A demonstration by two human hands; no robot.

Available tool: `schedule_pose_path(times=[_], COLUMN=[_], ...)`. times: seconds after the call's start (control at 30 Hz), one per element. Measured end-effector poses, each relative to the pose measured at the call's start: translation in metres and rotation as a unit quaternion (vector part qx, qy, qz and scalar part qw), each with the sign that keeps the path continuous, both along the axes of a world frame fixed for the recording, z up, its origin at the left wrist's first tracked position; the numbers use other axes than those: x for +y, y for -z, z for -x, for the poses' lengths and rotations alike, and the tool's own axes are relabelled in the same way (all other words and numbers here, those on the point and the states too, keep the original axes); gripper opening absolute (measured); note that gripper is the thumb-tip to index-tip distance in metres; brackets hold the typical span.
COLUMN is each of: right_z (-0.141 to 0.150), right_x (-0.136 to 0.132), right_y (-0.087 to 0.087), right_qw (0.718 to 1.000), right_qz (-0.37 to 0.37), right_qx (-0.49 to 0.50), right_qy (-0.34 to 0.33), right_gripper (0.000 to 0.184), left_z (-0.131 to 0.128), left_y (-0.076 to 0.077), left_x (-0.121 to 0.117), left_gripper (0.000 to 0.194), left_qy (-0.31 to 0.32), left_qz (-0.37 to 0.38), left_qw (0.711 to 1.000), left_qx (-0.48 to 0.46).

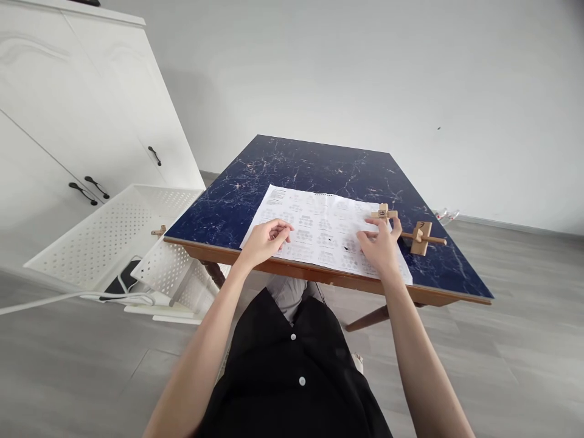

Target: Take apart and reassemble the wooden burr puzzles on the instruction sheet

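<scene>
A white sheet of paper [314, 222] printed with small diagrams lies unfolded along the table's near edge. My left hand [267, 239] rests at its left side, fingers loosely curled in, with nothing visible in them. Over the paper's right side is my right hand [379, 243], its fingers spread apart. Its fingertips are close to a small wooden piece assembly [383, 212] with a dark mark; whether they touch it I cannot tell. Right of this hand lies another wooden block [421, 238], also marked, with a rod [437, 241] through it.
The dark blue marble-patterned table [314, 161] has a wooden edge. Left of it stand a white perforated basket [82, 249] and a white cabinet [104, 109] with black handles. A small wooden piece [159, 231] sits by the basket. Clear plastic items [447, 215] show beyond the table's right edge.
</scene>
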State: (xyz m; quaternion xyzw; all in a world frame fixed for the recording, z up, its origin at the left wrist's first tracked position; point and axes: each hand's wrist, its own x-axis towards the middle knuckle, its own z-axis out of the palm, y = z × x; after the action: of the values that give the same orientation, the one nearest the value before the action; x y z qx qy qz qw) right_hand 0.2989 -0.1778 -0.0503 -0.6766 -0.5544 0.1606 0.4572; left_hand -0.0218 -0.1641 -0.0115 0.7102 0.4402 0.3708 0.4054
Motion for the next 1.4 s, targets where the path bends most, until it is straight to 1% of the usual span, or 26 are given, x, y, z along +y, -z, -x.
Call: schedule_pose_path(times=[0.13,0.27,0.4,0.63,0.73,0.9,1.03,1.23,1.4], right_z=[0.003,0.003,-0.001,-0.008,-0.012,-0.016,-0.013,-0.006,-0.001], right_x=[0.001,0.003,0.006,0.01,0.012,0.018,0.021,0.02,0.017], right_y=[-0.008,-0.01,-0.009,-0.013,-0.009,0.001,0.007,0.007,0.005], right_qw=[0.999,0.999,1.0,0.998,0.997,0.998,0.996,0.994,0.992], right_qz=[0.042,0.036,0.027,0.058,0.058,0.036,0.025,0.009,0.012], right_qx=[0.017,0.003,0.003,-0.033,-0.043,-0.058,-0.079,-0.095,-0.11], right_qy=[0.007,0.012,0.003,-0.01,-0.014,-0.005,0.016,0.047,0.066], right_gripper=[0.049,0.048,0.048,0.048,0.049,0.052,0.047,0.042,0.047], left_z=[0.0,0.0,0.001,0.003,0.003,0.003,0.004,0.005,0.006], left_y=[0.001,0.002,0.004,0.006,0.005,0.006,0.007,0.007,0.007], left_x=[0.001,0.001,0.001,-0.001,-0.002,-0.003,-0.004,-0.004,-0.004], left_gripper=[0.03,0.031,0.031,0.029,0.027,0.027,0.026,0.024,0.026], left_qy=[0.0,0.001,-0.001,0.011,0.01,0.015,0.012,0.019,0.028], left_qz=[-0.004,-0.006,-0.013,-0.022,-0.027,-0.038,-0.05,-0.051,-0.055], left_qw=[1.0,1.0,1.0,0.999,0.999,0.999,0.998,0.998,0.998], left_qx=[-0.004,-0.008,-0.017,-0.031,-0.028,-0.029,-0.027,-0.028,-0.028])
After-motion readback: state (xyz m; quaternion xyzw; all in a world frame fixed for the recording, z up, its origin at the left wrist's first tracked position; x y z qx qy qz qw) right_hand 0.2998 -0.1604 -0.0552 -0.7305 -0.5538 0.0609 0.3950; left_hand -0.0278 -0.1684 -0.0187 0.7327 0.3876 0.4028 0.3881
